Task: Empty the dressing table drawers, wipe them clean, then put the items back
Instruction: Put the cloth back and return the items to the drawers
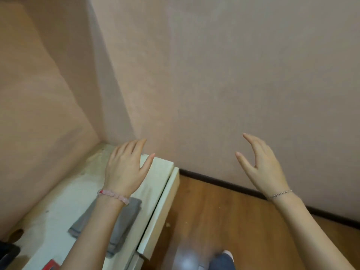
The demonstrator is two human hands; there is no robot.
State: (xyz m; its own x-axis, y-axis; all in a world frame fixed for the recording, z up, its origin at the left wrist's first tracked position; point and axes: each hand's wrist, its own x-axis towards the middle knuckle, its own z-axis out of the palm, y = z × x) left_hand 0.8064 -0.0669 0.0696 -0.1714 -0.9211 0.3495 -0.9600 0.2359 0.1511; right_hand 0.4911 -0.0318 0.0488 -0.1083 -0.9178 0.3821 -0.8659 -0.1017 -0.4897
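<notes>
Matt cream dressing table [64, 193], soft grey cloth [124, 221], glossy wood floor [214, 215], matt pink wall [224, 75]

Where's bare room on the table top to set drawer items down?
Free: the table top strip between the left wall and the grey cloth, running up to the far corner by the left hand. Also the wooden floor between the table's side and the skirting board. Crowded: the near-left end, with dark objects and a red item.
</notes>
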